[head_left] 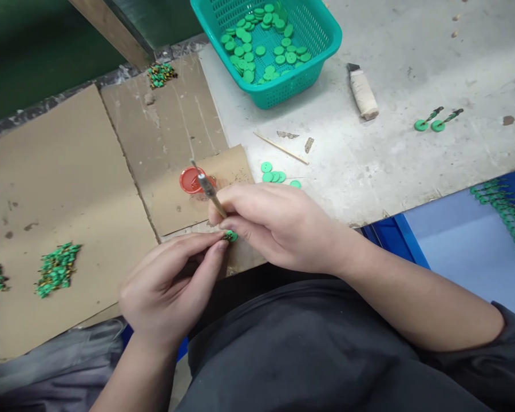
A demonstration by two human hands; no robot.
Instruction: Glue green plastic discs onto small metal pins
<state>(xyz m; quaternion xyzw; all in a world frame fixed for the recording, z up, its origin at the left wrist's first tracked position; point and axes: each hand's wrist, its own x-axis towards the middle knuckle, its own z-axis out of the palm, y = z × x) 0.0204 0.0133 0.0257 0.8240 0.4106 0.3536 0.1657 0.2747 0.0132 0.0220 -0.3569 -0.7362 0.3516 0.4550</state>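
Note:
Between thumb and forefinger, my left hand pinches a small part with a green disc at its end; the fingers cover most of it. My right hand is closed around a thin brush-like tool, its dark end pointing up and away from me. Both hands meet close together at the table's front edge. Just beyond them sits a small red dish with glossy contents, on a piece of cardboard. Several loose green discs lie on the table past my right hand.
A teal basket of green discs stands at the back. A wrapped-handle blade and a thin wooden stick lie nearby. Two discs with dark stems are at right. Small green piles rest on cardboard at left.

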